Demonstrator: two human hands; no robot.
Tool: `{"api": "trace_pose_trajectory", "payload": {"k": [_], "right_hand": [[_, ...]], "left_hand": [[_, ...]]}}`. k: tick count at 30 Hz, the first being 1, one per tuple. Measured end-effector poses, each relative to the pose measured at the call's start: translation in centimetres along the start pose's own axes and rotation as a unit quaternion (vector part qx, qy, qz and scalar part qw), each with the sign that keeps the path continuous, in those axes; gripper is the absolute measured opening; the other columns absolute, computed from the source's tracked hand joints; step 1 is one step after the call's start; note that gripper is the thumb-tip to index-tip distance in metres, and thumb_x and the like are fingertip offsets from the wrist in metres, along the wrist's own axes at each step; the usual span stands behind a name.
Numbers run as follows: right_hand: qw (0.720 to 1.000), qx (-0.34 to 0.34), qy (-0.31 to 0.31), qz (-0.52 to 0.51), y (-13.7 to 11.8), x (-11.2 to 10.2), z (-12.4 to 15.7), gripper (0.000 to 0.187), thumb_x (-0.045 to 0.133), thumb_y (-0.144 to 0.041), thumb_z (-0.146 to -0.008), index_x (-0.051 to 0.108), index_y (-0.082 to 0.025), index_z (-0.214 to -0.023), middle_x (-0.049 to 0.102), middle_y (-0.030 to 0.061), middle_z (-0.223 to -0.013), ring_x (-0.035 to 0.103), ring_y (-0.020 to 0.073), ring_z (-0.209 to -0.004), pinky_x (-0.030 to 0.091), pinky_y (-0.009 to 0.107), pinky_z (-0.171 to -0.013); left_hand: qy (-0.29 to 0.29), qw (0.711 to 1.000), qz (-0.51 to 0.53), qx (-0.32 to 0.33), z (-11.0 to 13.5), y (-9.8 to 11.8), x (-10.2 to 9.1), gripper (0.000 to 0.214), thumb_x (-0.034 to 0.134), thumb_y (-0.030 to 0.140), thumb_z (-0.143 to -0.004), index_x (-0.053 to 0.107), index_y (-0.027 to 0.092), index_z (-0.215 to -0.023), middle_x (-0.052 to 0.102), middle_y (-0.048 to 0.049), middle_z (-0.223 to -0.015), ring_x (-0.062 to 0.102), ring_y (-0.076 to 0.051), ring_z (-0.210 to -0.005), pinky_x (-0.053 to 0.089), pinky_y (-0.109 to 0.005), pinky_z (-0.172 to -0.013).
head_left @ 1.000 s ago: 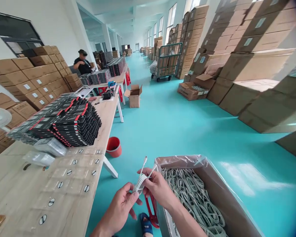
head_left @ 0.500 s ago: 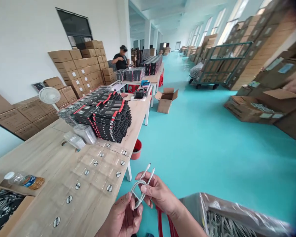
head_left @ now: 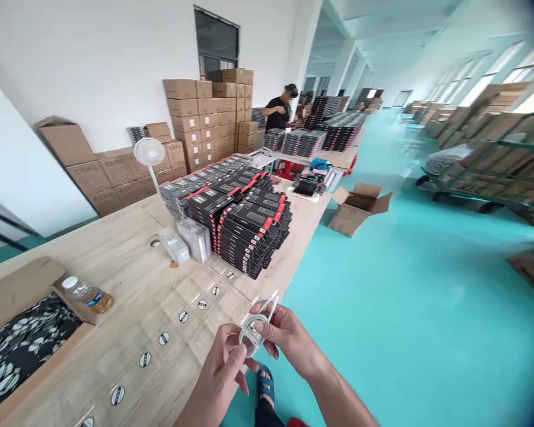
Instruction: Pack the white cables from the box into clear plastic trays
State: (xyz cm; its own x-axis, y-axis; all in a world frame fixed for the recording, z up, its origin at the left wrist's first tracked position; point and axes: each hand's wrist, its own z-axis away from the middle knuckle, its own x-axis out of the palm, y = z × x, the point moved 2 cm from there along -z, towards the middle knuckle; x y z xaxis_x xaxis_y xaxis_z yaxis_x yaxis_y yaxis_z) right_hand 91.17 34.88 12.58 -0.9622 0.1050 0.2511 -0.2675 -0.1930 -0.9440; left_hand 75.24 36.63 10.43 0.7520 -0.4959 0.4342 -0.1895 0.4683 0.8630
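In the head view, my gaze has swung left over the last half second, bringing more of the open carton (head_left: 22, 289) into sight. My left hand (head_left: 226, 359) pinches the lower side of the coiled white cable (head_left: 245, 327), and my right hand (head_left: 282, 335) grips its upper side, with the ends poking up past my fingers. I have the coil in front of me, by the edge of the table (head_left: 133, 237), where clear packets (head_left: 183, 317) lie flat near stacked black boxes (head_left: 253, 231).
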Motion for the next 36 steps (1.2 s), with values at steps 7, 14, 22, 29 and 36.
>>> {"api": "trace_pose_trajectory", "payload": {"k": [7, 14, 22, 29, 36], "right_hand": [[0.982, 0.025, -0.188, 0.008, -2.3, -1.1, -7.5, 0.04, 0.07, -0.047, -0.077, 0.057, -0.018, -0.101, 0.059, -0.0029, -0.062, 0.051, 0.0097, -0.051, 0.032, 0.02, -0.046], [0.948, 0.041, -0.303, -0.094, -3.9, -4.1, -13.4, 0.05, 0.073, -0.049, -0.07, 0.063, -0.02, -0.109, 0.06, 0.0019, -0.083, 0.054, 0.012, -0.059, 0.041, 0.025, -0.054], [0.943, -0.091, -0.231, 0.222, -5.2, -2.9, -14.9, 0.035, 0.049, -0.043, -0.09, 0.06, -0.019, -0.067, 0.052, -0.0018, -0.058, 0.045, 0.0117, -0.056, 0.036, 0.024, -0.054], [0.809, -0.262, -0.307, 0.427, -3.5, 2.9, -12.2, 0.024, 0.044, -0.014, -0.088, 0.061, -0.02, -0.073, 0.062, 0.0016, -0.073, 0.053, 0.0137, -0.067, 0.038, 0.024, -0.062], [0.875, -0.279, -0.139, 0.371, -1.6, 7.0, -11.1, 0.025, 0.044, -0.034, -0.095, 0.066, -0.023, -0.101, 0.065, 0.0044, -0.079, 0.057, 0.0186, -0.07, 0.044, 0.029, -0.065]], "left_hand": [[-0.031, 0.955, 0.285, -0.073, -4.4, 0.1, -0.4, 0.023, 0.055, 0.039, -0.088, 0.055, 0.016, -0.084, 0.066, -0.0068, -0.083, 0.063, -0.01, -0.054, 0.034, -0.014, -0.037], [0.016, 0.916, 0.401, -0.005, -8.8, 0.2, 1.5, 0.043, 0.049, 0.052, -0.088, 0.042, 0.018, -0.062, 0.054, 0.0004, -0.058, 0.042, -0.004, -0.037, 0.013, -0.014, -0.03], [0.037, 0.917, 0.396, 0.031, -8.4, 0.3, 1.3, 0.044, 0.042, 0.05, -0.091, 0.038, 0.018, -0.061, 0.049, 0.0016, -0.052, 0.029, -0.003, -0.033, 0.014, -0.015, -0.034], [0.057, 0.898, 0.43, 0.077, -4.9, 2.6, -1.9, 0.042, 0.052, 0.048, -0.088, 0.039, 0.018, -0.061, 0.048, 0.0027, -0.053, 0.031, -0.002, -0.035, 0.014, -0.014, -0.032], [0.148, 0.885, 0.435, 0.071, -1.8, 3.9, -5.5, 0.036, 0.057, 0.039, -0.087, 0.041, 0.017, -0.063, 0.051, 0.0011, -0.057, 0.037, -0.003, -0.04, 0.016, -0.012, -0.034]]}}
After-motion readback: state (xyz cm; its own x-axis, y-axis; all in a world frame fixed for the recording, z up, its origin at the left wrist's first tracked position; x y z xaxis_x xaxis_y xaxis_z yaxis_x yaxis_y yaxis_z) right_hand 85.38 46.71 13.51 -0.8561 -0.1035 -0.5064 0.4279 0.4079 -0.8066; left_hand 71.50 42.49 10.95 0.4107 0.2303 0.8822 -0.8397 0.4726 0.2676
